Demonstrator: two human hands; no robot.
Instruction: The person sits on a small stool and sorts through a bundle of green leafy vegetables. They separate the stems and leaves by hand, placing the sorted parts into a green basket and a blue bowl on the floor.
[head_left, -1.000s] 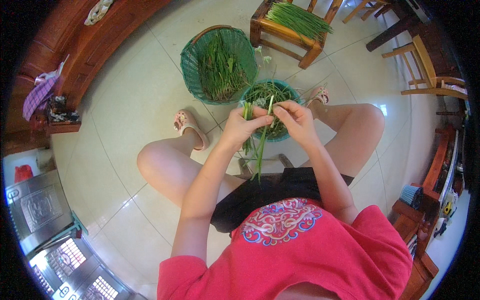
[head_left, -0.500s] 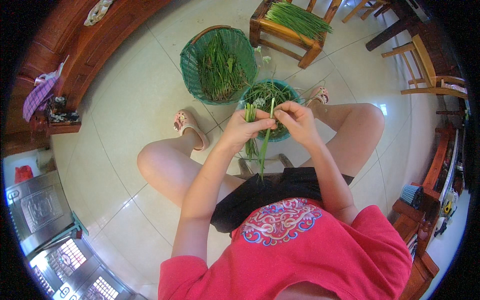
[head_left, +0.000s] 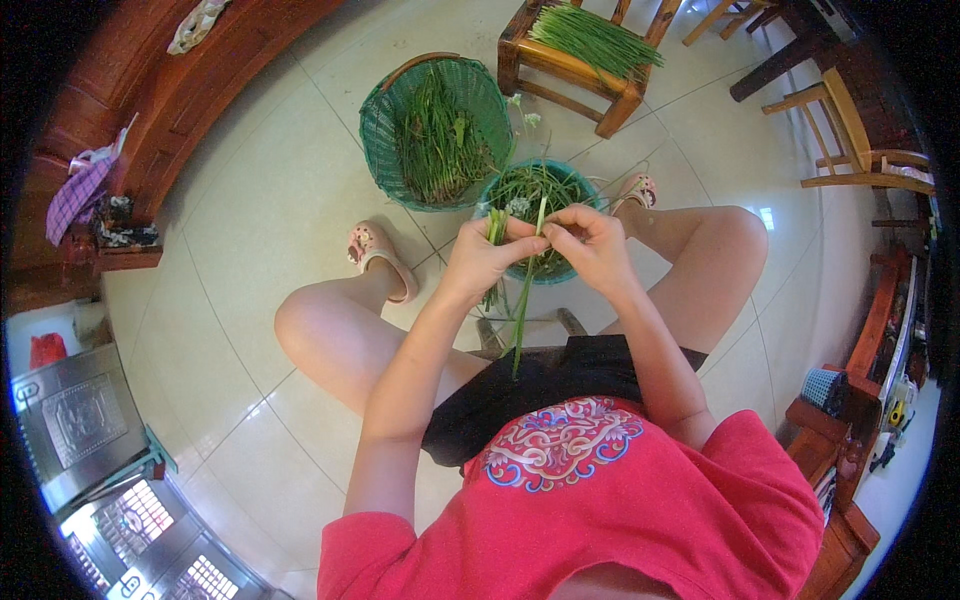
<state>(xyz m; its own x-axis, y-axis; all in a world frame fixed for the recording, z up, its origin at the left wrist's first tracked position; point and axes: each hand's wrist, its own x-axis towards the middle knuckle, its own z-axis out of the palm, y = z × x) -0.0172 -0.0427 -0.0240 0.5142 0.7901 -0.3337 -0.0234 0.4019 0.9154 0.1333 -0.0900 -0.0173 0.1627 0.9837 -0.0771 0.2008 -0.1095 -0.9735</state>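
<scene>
My left hand (head_left: 477, 262) is closed around a small bunch of green chives (head_left: 495, 228), with their pale ends up. Between its thumb and fingertips it also steadies a single chive stalk (head_left: 521, 318), whose white end points up and whose leaves hang towards my lap. The fingers of my right hand (head_left: 594, 246) pinch that stalk just below its white end, touching the left fingertips. Both hands are above a teal basket (head_left: 572, 270) filled with loose green leaves and scraps. Beyond it, a larger green woven basket (head_left: 378, 150) holds a heap of untidy chives (head_left: 440, 140).
A neat pile of chives (head_left: 592, 40) lies on a wooden chair (head_left: 570, 82) at the far side. More wooden chairs (head_left: 850, 130) stand at the right. My knees flank the teal basket, above a pale tiled floor (head_left: 230, 310). Dark wooden furniture (head_left: 190, 110) lines the left.
Both hands have shifted very slightly left, with the stalk's hanging leaves swinging left and lower towards my lap. The left-hand bunch has tilted a little.
</scene>
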